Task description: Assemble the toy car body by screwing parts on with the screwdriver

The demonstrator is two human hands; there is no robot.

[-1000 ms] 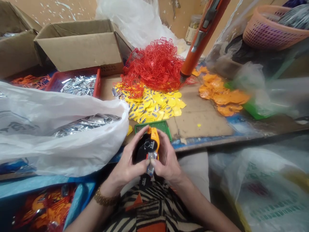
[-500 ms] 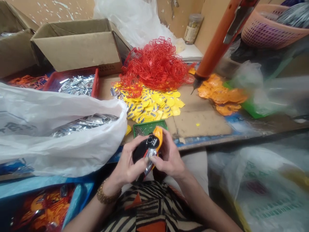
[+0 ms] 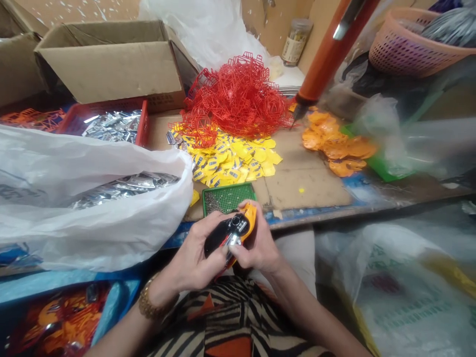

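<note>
Just in front of my lap, both hands hold an orange-and-black plastic shell (image 3: 250, 216), tilted, with a round black part on its upper face. My left hand (image 3: 197, 258) grips the black side, fingers curled behind it. Around the orange side wraps my right hand (image 3: 264, 250). Both thumbs press at a shiny silver piece (image 3: 233, 240) on the shell, with a bit of red beside it. The shell's underside and most fingertips are hidden. Right behind the hands lies a green mesh tray (image 3: 245, 191) with small metal screws in it.
Yellow printed pieces (image 3: 241, 158) lie under a heap of red plastic frames (image 3: 238, 99). An orange screwdriver (image 3: 327, 59) hangs at upper right above orange shells (image 3: 334, 141). Left are a white bag (image 3: 148, 213) of silver pieces, a red basket (image 3: 143, 121) and a cardboard box (image 3: 119, 69).
The shell has turned slightly and shifted a little to the right, both hands keeping hold of it. My thumbs stay at the silver piece. The whole view has shifted slightly.
</note>
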